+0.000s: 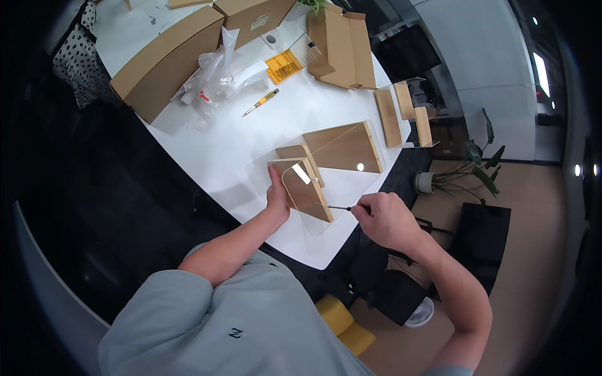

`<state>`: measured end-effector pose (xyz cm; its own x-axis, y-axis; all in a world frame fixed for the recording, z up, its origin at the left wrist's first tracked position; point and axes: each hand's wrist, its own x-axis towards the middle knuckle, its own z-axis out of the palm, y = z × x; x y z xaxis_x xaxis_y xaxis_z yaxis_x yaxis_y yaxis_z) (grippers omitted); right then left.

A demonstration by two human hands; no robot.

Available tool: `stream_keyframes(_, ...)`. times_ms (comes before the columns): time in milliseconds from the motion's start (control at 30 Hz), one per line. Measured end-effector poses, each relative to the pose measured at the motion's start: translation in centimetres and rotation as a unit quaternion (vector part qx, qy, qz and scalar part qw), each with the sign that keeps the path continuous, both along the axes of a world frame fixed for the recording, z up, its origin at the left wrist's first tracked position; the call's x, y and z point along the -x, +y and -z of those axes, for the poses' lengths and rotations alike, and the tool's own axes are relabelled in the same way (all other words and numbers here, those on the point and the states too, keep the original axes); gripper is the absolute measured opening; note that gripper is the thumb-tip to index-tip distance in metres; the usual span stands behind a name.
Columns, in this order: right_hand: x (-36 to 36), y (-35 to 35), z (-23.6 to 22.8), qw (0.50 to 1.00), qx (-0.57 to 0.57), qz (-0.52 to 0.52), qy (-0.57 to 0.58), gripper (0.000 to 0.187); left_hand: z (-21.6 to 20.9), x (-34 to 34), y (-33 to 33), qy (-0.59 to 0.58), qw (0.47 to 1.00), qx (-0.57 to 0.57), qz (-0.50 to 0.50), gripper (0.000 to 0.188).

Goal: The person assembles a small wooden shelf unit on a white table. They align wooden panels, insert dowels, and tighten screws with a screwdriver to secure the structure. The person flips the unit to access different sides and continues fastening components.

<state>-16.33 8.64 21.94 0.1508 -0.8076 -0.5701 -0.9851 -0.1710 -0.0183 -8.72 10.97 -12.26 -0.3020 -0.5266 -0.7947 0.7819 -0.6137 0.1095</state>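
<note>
You're gripping a small wooden panel (306, 191) with your left hand (276, 199), fingers curled around its left edge and closed on it, so it's standing upright on the white table (219, 150). A clear acrylic sheet (316, 219) is sitting against the panel's face and running down past your grip toward the table's near edge. Your right hand (384, 219) is pinching a thin screwdriver (338, 207), fingers closed on its handle; the shaft is pointing left and its tip is touching the panel's right edge, just opposite your left-hand grip.

Just beyond the held panel, away from you, a larger wooden panel (345, 149) is standing with another small wooden piece (295, 152) beside it, all looking like one shelf assembly; how they're joined, can't tell. Further right of your right hand, three narrow wooden slats (404, 113) are lying near the table's far edge.

Well beyond your left hand: a yellow-handled screwdriver (262, 102) is lying on the table, crumpled clear plastic bags (216, 72) past it, a yellow leaflet (283, 66) near those. A long cardboard box (166, 59) is sitting far left of the grip, a folded cardboard piece (342, 47) at the far side. Off the table, right of your right hand, a potted plant (464, 169) is standing on the floor.
</note>
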Motion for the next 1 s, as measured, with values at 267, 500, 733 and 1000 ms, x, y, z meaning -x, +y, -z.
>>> stream_keyframes(267, -0.8, 0.8, -1.1, 0.985, 0.040, -0.139, 0.093, 0.018, -0.9, -1.1, -0.9, -0.116, 0.992, -0.022, 0.043, 0.103)
stream_keyframes(500, 0.4, -0.7, -1.0, 0.906, 0.138, -0.391, 0.086, 0.016, -2.6, -1.7, -1.3, -0.200, 0.979, -0.025, 0.042, 0.096)
stream_keyframes(733, 0.9, -0.6, 0.0, 0.989, 0.047, -0.132, 0.041, 0.016, -4.0, -2.5, -1.7, -0.209, 0.976, -0.017, 0.056, 0.093)
stream_keyframes(1000, 0.3, -1.0, 0.5, 0.999, 0.006, 0.034, 0.013, 0.023, -2.9, -2.0, -2.1, -0.216, 0.975, -0.009, 0.054, 0.090)
